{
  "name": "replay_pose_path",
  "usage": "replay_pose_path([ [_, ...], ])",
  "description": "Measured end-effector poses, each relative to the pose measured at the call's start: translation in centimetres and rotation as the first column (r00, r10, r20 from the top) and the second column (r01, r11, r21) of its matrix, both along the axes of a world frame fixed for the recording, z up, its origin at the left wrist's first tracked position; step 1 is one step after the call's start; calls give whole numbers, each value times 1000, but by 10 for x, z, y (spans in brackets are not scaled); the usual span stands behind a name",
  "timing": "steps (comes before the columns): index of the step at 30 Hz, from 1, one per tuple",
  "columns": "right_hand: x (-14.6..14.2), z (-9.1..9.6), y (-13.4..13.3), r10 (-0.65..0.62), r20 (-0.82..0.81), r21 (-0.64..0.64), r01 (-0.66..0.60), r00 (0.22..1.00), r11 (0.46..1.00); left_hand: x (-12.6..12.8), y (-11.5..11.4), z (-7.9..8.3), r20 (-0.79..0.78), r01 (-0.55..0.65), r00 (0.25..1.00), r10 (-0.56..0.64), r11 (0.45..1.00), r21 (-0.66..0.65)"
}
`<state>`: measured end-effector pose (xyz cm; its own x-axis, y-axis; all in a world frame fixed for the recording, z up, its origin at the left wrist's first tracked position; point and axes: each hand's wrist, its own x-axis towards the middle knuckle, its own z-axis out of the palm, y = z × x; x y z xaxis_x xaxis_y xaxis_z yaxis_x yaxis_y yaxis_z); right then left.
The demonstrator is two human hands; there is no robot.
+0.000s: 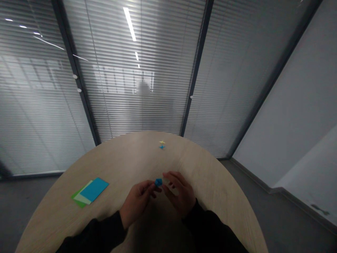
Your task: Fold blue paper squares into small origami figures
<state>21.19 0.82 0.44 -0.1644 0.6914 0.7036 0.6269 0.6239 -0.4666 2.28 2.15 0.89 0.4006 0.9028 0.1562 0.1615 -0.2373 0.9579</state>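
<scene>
Blue folded paper piece (158, 182) pinched by my left hand (137, 203) | right hand (180, 193) just beside, grip unclear | stacked blue, white, green paper sheets (91, 191) left on wooden table (126, 158) | small yellow and blue folded shapes (162, 144) well ahead

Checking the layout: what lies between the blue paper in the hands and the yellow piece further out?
The head view shows a small blue paper piece on the tabletop, just short of the yellow piece.

Paper shapes (162, 144) ahead, stacked cards (91, 191) leftward, lie in the way.

dim grey light; strip-light glare (129, 24) on the glass partition (137, 105); edges strongly bowed by distortion
</scene>
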Motion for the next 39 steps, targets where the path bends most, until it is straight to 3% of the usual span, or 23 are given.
replay_pose_path([
  [4, -1, -4, 1, -29, 78, 42, 26, 997, 999, 0, 1, -1, 32, 23, 999, -22, 1000, -20],
  [9, -6, -3, 1, 28, 14, -63, -27, 1000, 998, 1, -1, 4, 67, 32, 997, -29, 998, -47],
  [12, -8, -4, 1, 25, 57, -69, -21, 998, 997, 1, -1, 6, 98, 48, 994, -42, 997, -62],
  [20, -6, -1, 2, -171, 390, 220, 88, 905, 971, -1, 6, -8, 172, 104, 981, -86, 990, -98],
  [23, -6, 4, 0, -218, 413, 353, 65, 884, 933, -2, 8, -13, 165, 120, 981, -103, 988, -93],
  [26, -7, 7, -1, -207, 401, 398, 34, 892, 917, -1, 8, -13, 175, 133, 978, -115, 986, -99],
  [31, -5, 5, -1, -120, 291, 294, 31, 949, 955, -1, 5, -3, 146, 128, 983, -113, 987, -94],
  [35, -3, 3, 0, 22, -1, 91, -22, 1000, 996, -2, 3, 1, 92, 130, 988, -123, 989, -73],
  [39, -8, 1, -1, 92, -232, -66, -110, 968, 992, 1, -1, 3, 53, 99, 994, -95, 993, -65],
])
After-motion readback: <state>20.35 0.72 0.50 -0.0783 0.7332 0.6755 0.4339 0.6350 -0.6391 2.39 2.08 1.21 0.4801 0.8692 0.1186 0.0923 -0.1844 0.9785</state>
